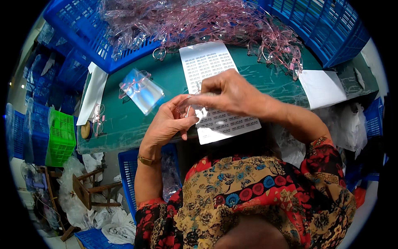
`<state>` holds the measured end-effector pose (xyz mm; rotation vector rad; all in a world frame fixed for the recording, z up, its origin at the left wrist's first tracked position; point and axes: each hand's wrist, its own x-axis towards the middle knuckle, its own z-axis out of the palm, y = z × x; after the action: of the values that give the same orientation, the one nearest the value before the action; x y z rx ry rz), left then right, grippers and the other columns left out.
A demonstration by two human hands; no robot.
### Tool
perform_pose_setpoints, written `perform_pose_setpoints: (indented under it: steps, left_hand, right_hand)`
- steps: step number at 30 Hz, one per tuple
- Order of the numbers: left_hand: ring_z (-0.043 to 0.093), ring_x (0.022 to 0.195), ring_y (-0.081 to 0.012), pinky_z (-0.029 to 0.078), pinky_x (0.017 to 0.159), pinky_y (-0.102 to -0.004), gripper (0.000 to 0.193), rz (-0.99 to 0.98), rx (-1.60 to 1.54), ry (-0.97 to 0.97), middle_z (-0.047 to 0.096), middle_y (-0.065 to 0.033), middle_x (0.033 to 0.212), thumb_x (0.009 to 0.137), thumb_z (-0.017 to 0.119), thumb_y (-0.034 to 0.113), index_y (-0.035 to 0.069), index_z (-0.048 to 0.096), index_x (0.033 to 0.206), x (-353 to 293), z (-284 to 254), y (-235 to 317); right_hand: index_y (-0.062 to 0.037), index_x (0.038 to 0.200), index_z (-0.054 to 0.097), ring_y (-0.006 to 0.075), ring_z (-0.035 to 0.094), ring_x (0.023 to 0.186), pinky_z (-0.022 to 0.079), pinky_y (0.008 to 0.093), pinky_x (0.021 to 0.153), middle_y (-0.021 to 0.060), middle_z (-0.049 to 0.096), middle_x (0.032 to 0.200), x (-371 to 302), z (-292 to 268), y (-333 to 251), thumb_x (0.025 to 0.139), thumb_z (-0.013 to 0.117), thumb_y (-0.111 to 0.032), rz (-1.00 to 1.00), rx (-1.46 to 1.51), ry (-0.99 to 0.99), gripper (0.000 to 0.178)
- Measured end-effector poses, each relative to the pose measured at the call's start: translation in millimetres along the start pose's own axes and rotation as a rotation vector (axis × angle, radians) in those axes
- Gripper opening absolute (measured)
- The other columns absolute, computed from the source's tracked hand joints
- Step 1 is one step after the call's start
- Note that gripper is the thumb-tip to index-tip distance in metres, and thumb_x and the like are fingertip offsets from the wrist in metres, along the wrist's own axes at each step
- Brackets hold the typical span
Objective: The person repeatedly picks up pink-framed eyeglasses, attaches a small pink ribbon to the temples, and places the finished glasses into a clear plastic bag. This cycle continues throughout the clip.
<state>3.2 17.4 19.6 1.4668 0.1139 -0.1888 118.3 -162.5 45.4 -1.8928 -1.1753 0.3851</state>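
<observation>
Head view: we look down on a green tabletop [166,76], where a pair of glasses [188,111] sits in our left hand [163,122], raised over the left edge of a white label sheet [232,120].
Glasses, handling: we judge them very light, with a thin rim that could flex or bend under a hard squeeze; the lenses are probably stiff, slick, and quick to smudge or scratch.
Glasses, where to hold: we would take the rim or bridge between thumb and fingertips, keeping skin off the lens faces and strain off the side arms.
Glasses, looks: a slim, pinkish rim curves round a clear lens that catches the light; our fingers hide much of the rest.
Left grip: thumb and fingers are closed lightly about the rim, leaving a lens showing between them.
Right grip: the fingertips of our right hand [232,93] are drawn together close by the lens, slightly blurred; we cannot tell whether they pinch anything.
Around us: a heap of pink frames in clear wrapping [203,25] fills the far side, between a blue basket [112,64] on the left and a blue crate [325,37] on the right.
</observation>
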Motion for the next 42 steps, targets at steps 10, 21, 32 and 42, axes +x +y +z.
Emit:
perform_pose_setpoints:
  steps: [10, 21, 32, 42]
  left_hand:
    - [0.058, 0.071, -0.0051, 0.052, 0.043, -0.0169, 0.054, 0.045, -0.038, -0.053, 0.059, -0.0071, 0.106, 0.077, 0.066, 0.001, -0.004, 0.047, 0.127, 1, 0, -7]
    - [0.055, 0.069, -0.003, 0.052, 0.044, -0.016, 0.051, 0.042, -0.048, -0.068, 0.057, -0.0086, 0.115, 0.078, 0.065, -0.002, -0.004, 0.048, 0.126, 2, -2, -8]
    - [0.056, 0.071, -0.0031, 0.053, 0.045, -0.0164, 0.05, 0.047, -0.082, -0.056, 0.056, -0.0095, 0.12, 0.079, 0.063, -0.003, -0.006, 0.047, 0.126, 2, -1, -9]
    - [0.052, 0.066, -0.0017, 0.053, 0.044, -0.0153, 0.05, 0.05, -0.073, -0.065, 0.052, 0.0004, 0.086, 0.078, 0.065, -0.002, -0.005, 0.048, 0.126, 1, -1, -8]
  right_hand:
    - [-0.0004, 0.081, 0.068, 0.0338, 0.065, 0.063, 0.051, 0.0417, 0.06, 0.0195, 0.064, 0.066, -18, 20, 3, 0.081, 0.066, -0.04, -0.12, -0.329, 0.182, 0.039]
    - [-0.0016, 0.079, 0.068, 0.0317, 0.064, 0.058, 0.051, 0.0407, 0.055, 0.0179, 0.063, 0.063, -20, 23, 10, 0.08, 0.067, -0.043, -0.121, -0.372, 0.224, 0.042]
    - [-0.0029, 0.077, 0.067, 0.0308, 0.064, 0.057, 0.051, 0.04, 0.053, 0.0157, 0.063, 0.062, -21, 23, 8, 0.08, 0.067, -0.044, -0.138, -0.415, 0.26, 0.041]
    - [-0.0042, 0.077, 0.066, 0.0298, 0.064, 0.058, 0.051, 0.0394, 0.053, 0.0145, 0.064, 0.064, -20, 22, 7, 0.08, 0.067, -0.042, -0.168, -0.449, 0.271, 0.038]
